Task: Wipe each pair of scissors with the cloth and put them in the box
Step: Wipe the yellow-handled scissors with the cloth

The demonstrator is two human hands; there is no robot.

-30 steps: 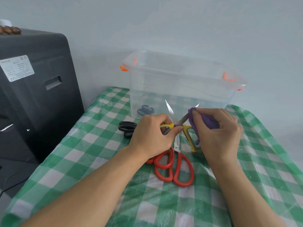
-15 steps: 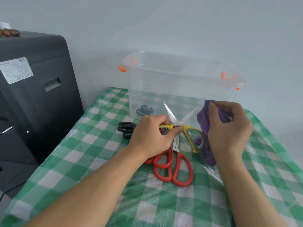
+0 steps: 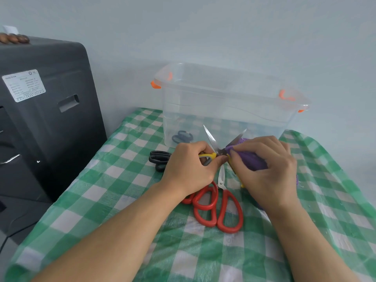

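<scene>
My left hand (image 3: 190, 169) grips the yellow-handled scissors (image 3: 210, 142) by a handle, blades spread open and pointing up. My right hand (image 3: 266, 169) holds the purple cloth (image 3: 251, 158) pinched around the right blade near the pivot. Behind them stands the clear plastic box (image 3: 223, 110) with orange latches; one dark-handled pair of scissors (image 3: 182, 136) lies inside it. On the checked tablecloth lie red-handled scissors (image 3: 220, 206), apparently two pairs overlapping, and black-handled scissors (image 3: 159, 159), partly hidden by my left hand.
The table (image 3: 114, 192) wears a green-and-white checked cover and ends at the left beside a tall black machine (image 3: 44, 119). A pale wall stands right behind the box.
My right hand had drawn the cloth off the blade to the right; it has now returned and pinches the cloth on the right blade near the pivot. The left hand kept its hold.
</scene>
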